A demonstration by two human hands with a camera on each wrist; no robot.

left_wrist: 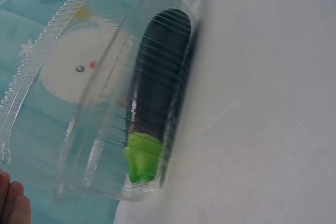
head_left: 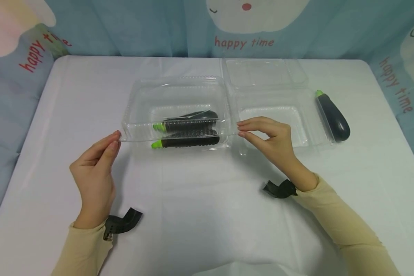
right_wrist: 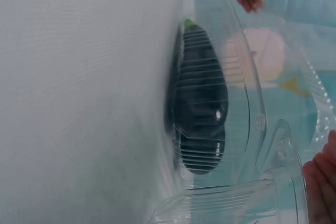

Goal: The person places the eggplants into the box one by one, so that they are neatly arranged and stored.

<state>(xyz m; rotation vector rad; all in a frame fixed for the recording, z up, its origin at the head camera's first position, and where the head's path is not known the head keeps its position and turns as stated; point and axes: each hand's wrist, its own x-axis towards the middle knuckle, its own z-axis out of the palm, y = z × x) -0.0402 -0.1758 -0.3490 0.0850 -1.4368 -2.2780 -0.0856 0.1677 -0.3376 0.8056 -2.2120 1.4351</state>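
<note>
Two toy eggplants, a front one (head_left: pixel 193 142) and one behind it, lie in the left clear plastic box, green ends leftward. The box's hinged lid (head_left: pixel 179 92) is tilted above them. My left hand (head_left: pixel 97 168) pinches the lid's front left corner between thumb and fingers. At its front right corner, my right hand (head_left: pixel 274 140) pinches the edge the same way. Through the box wall, an eggplant (left_wrist: pixel 160 72) shows in the left wrist view, and the dark eggplants (right_wrist: pixel 199 93) overlap in the right wrist view.
Right of the left box stands a second clear box (head_left: pixel 300 115) with its lid (head_left: pixel 265 73) folded back. A third eggplant (head_left: pixel 334 118) lies on the white table (head_left: pixel 193 214) at that box's right side. A blue printed curtain (head_left: pixel 151 30) surrounds the table's back and sides.
</note>
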